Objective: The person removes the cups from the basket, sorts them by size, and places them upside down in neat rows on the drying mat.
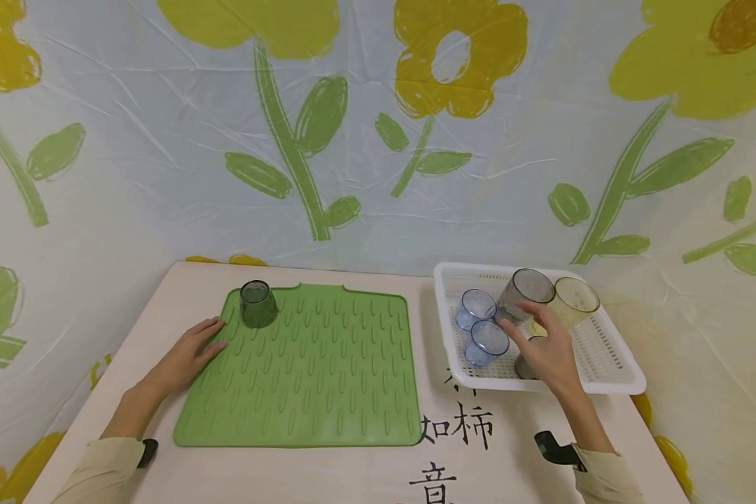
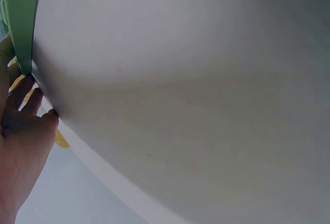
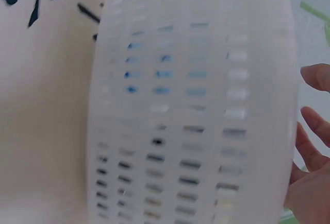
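Basket (image 1: 611, 387) below, fingers (image 1: 537, 309) empty!
Right hand (image 1: 551, 353) spread, left hand (image 1: 185, 357) relaxed at the mat's (image 1: 327, 378) nine o'clock; let's descend straight, sparing the blue cups (image 1: 484, 348).

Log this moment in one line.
left hand: at edge of green mat; right hand: over white basket; dark glass: on mat, far-left corner

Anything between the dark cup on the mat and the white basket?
Just bare green mat, then a strip of pale tabletop; nothing stands on either there, per the head view.
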A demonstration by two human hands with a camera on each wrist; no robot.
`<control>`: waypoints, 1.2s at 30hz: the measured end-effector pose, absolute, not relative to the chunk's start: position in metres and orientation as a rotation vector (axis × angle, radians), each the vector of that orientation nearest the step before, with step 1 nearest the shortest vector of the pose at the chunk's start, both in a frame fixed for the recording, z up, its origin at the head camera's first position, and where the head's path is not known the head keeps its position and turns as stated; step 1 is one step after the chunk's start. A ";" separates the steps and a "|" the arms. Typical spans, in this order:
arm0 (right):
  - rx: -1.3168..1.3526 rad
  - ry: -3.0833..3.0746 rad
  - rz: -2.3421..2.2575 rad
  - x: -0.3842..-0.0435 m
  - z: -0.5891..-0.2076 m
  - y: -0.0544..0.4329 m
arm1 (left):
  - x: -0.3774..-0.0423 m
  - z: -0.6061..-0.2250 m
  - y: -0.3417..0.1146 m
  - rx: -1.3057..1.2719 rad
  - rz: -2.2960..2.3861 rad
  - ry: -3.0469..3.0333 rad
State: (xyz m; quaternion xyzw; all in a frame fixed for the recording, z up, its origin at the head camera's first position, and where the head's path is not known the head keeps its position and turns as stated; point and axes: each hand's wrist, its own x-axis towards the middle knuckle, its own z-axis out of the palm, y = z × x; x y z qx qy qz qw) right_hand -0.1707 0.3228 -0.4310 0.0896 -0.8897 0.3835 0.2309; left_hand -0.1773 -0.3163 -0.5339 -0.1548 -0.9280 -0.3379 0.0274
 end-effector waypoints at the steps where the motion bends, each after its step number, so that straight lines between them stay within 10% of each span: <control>1: 0.226 -2.459 1.036 -0.169 -0.433 0.327 | -0.178 -0.534 -0.316 -0.480 -1.040 -2.863; 36: 0.165 -3.237 0.978 -0.168 -0.424 0.385 | -0.177 -0.536 -0.318 -0.460 -1.066 -2.885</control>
